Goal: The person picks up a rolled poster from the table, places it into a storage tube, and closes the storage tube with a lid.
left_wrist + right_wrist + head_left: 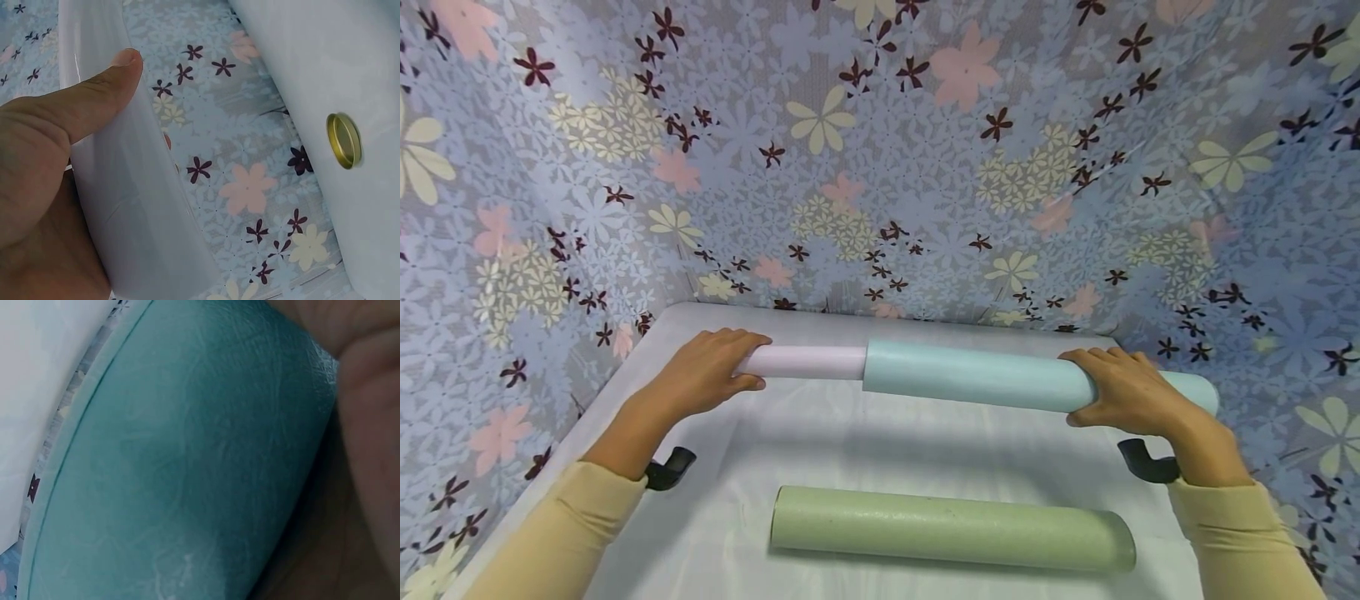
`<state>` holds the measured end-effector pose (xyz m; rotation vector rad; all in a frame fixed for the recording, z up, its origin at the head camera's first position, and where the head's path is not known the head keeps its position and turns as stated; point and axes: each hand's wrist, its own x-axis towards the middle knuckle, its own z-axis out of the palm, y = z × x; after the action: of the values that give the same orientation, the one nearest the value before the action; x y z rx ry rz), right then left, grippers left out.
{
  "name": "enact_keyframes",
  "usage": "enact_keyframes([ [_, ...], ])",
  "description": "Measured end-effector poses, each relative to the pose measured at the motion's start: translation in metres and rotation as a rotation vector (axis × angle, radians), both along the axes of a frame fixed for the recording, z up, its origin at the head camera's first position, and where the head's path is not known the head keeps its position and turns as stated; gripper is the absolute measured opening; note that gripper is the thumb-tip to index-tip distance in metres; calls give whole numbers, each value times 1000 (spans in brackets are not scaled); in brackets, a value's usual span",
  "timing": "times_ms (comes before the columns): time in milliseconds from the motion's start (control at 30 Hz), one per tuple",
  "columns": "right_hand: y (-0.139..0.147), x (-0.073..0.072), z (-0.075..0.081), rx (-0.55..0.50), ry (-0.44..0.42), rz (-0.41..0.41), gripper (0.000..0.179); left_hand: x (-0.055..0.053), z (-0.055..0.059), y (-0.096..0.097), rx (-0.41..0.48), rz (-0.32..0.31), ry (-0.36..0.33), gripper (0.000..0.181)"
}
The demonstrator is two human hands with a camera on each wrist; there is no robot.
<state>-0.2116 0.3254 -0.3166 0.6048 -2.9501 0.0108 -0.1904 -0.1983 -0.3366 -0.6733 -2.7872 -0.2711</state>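
My left hand (709,367) grips a narrow pale pink tube (812,362) near its left end, which the hand covers. In the left wrist view the thumb lies across this smooth tube (140,219). The pink tube's right end runs into the left end of a wider light blue tube (970,372), and how far in is hidden. Farther right, my right hand (1123,387) grips the blue tube from above, near its right end. Close up in the right wrist view, the blue tube's surface (169,450) looks slightly wrinkled. Both tubes are held roughly level above the table.
A wide light green tube (951,531) lies crosswise on the white-covered table (700,533), nearer to me. Flower-patterned cloth (880,167) stands behind and on both sides. A round yellow-green rim (344,140) shows on white in the left wrist view.
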Motion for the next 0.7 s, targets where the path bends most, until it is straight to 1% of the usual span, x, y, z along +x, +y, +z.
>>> enact_keyframes([
  [233,-6,2,-3,2,14,12,81,0,-1,8,-10,-10,-4,56],
  [500,-14,3,-6,-5,24,20,80,0,-3,17,-25,-25,16,58],
  [700,-20,5,-7,-8,27,29,79,1,-4,24,-29,-28,5,59],
])
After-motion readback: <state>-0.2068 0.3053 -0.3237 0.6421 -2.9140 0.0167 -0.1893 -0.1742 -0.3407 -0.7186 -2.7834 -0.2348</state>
